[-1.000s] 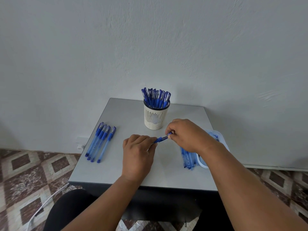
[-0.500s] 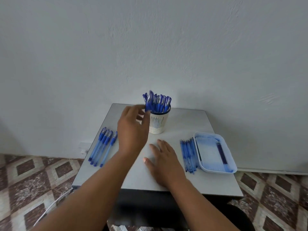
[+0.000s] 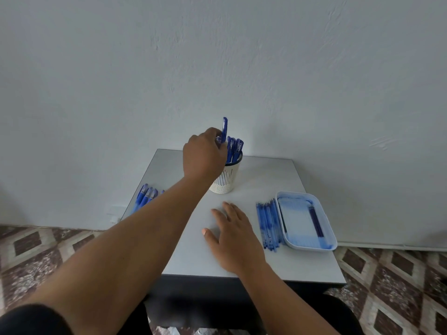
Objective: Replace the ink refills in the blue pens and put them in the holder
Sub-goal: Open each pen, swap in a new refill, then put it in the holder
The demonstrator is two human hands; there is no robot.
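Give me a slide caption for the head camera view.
Left hand holds a blue pen upright over the pen holder; right hand rests flat on the table.

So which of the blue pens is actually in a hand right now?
The pen sticking up above the holder, held by the left hand; the others stand in the holder or lie on the table.

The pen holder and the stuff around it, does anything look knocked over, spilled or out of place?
Nothing stands out. The pen holder stands upright, the left hand holds one blue pen above it, and the loose refills lie in a neat row beside the tray.
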